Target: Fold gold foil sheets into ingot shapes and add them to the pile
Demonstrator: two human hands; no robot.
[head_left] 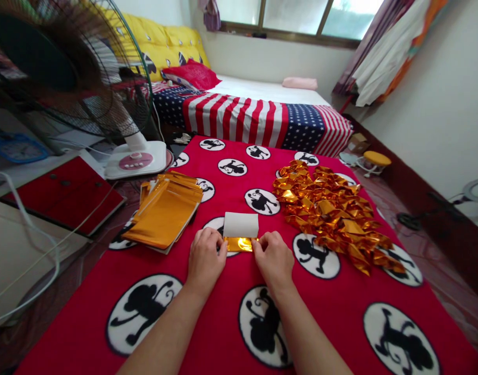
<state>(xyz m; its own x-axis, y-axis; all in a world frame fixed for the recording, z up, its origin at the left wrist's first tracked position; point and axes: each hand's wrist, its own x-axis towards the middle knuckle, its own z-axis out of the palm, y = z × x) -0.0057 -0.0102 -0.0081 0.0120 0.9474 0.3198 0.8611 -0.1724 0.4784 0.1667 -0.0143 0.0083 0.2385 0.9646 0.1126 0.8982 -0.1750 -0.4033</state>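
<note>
A small sheet of gold foil paper (241,225) lies on the red cloth in front of me. Its far part shows the white back, and its near part is a folded gold strip. My left hand (207,256) pinches the strip's left end, and my right hand (274,256) holds its right end. To the left rests a stack of flat gold sheets (164,211). On the right spreads a heap of folded, shiny gold foil pieces (332,208).
The red cloth with monkey prints (207,333) covers the table. A fan (137,156) stands at the left, beside a red panel (66,192). Beyond the table is a bed (239,117); a yellow stool (377,158) stands at the right.
</note>
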